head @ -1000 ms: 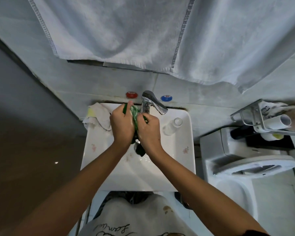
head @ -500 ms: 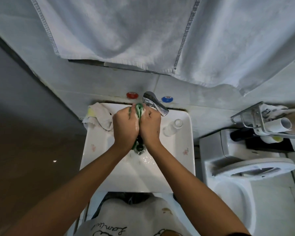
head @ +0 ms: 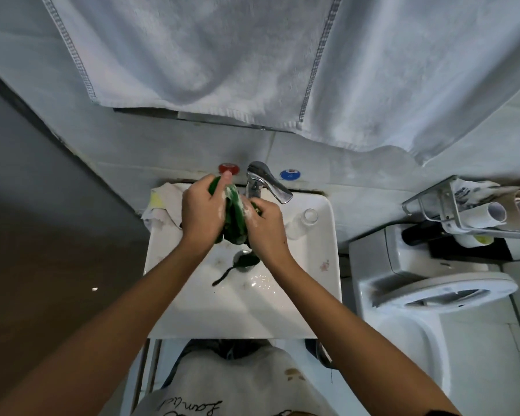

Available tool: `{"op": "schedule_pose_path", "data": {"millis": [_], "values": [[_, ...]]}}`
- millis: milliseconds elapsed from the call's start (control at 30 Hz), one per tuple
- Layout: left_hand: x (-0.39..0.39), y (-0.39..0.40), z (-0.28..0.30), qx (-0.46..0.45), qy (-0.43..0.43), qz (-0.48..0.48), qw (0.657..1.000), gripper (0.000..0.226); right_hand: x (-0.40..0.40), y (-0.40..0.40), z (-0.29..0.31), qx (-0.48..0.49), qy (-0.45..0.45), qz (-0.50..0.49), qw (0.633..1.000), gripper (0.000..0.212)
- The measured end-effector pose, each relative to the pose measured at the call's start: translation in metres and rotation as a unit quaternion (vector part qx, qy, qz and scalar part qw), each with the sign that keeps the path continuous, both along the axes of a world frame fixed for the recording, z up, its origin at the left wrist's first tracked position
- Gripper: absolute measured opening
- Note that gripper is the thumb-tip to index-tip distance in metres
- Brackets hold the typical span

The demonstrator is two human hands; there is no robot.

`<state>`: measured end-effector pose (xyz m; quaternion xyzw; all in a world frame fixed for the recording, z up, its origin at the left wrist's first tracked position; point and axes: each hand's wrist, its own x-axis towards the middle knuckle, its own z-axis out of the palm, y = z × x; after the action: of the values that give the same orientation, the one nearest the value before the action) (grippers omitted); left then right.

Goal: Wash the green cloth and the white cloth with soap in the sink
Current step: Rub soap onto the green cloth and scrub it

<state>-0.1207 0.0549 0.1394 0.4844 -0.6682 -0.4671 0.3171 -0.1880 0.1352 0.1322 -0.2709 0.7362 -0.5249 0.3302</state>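
Gripping the soapy green cloth [head: 234, 219] between my left hand [head: 203, 214] and right hand [head: 266, 228]; soft, slippery, so I bunch it tight.

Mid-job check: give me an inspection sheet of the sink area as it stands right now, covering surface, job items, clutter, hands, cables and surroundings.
Surface: white sink, wet, with a dark strand of the cloth trailing from the drain.
Job's things: green cloth, sudsy, bunched between both hands over the basin; white cloth lies on the sink's back left corner, partly under the left hand.
Clutter: small clear bottle on the right rim.
Hands: left hand and right hand both grip the green cloth.
Cables: nothing seen.
Surroundings: faucet behind the hands, red knob, blue knob, white towel hanging above, toilet and wire rack to the right.
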Motion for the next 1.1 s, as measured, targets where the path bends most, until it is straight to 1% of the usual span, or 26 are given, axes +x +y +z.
{"op": "schedule_pose_path", "data": {"millis": [67, 167, 233, 300, 400, 433, 500, 600, 667, 767, 933, 967, 1033, 1100], "values": [[0.006, -0.006, 0.001, 0.006, 0.009, -0.026, 1.000, 0.034, -0.012, 0.003, 0.002, 0.007, -0.015, -0.002, 1.000, 0.037], [0.018, -0.020, 0.004, 0.018, 0.001, -0.086, 0.996, 0.033, -0.027, 0.015, 0.005, 0.019, -0.057, 0.069, 0.996, 0.025], [0.026, -0.024, 0.008, -0.006, -0.019, -0.126, 0.992, 0.033, -0.036, 0.021, 0.007, 0.051, -0.039, 0.135, 0.989, 0.028], [0.032, -0.026, 0.011, -0.020, -0.045, -0.163, 0.985, 0.032, -0.044, 0.022, 0.013, 0.102, -0.016, 0.198, 0.975, 0.022], [0.038, -0.031, 0.019, 0.007, -0.070, -0.213, 0.975, 0.030, -0.054, 0.022, 0.021, 0.164, 0.019, 0.267, 0.949, 0.012], [0.040, -0.033, 0.021, 0.021, -0.085, -0.234, 0.968, 0.029, -0.058, 0.021, 0.023, 0.174, 0.030, 0.281, 0.943, 0.012], [0.045, -0.038, 0.025, 0.032, -0.136, -0.292, 0.946, 0.028, -0.065, 0.021, 0.028, 0.192, 0.052, 0.308, 0.930, 0.021], [0.054, -0.046, 0.024, -0.031, -0.230, -0.361, 0.903, 0.024, -0.071, 0.024, 0.033, 0.229, 0.107, 0.351, 0.902, 0.028], [0.059, -0.048, 0.023, -0.044, -0.283, -0.381, 0.879, 0.022, -0.073, 0.026, 0.036, 0.244, 0.140, 0.357, 0.891, 0.030], [0.063, -0.045, 0.023, -0.059, -0.356, -0.409, 0.838, 0.026, -0.077, 0.030, 0.035, 0.267, 0.177, 0.341, 0.884, 0.028], [0.067, -0.039, 0.022, -0.089, -0.414, -0.424, 0.800, 0.037, -0.084, 0.037, 0.030, 0.286, 0.236, 0.305, 0.877, 0.027], [0.068, -0.040, 0.021, -0.096, -0.420, -0.425, 0.796, 0.037, -0.085, 0.039, 0.030, 0.285, 0.251, 0.295, 0.877, 0.028], [0.071, -0.041, 0.021, -0.090, -0.419, -0.420, 0.800, 0.037, -0.088, 0.041, 0.031, 0.280, 0.270, 0.276, 0.879, 0.031], [0.073, -0.042, 0.021, -0.086, -0.420, -0.408, 0.806, 0.036, -0.089, 0.044, 0.027, 0.268, 0.253, 0.271, 0.889, 0.035]]}}
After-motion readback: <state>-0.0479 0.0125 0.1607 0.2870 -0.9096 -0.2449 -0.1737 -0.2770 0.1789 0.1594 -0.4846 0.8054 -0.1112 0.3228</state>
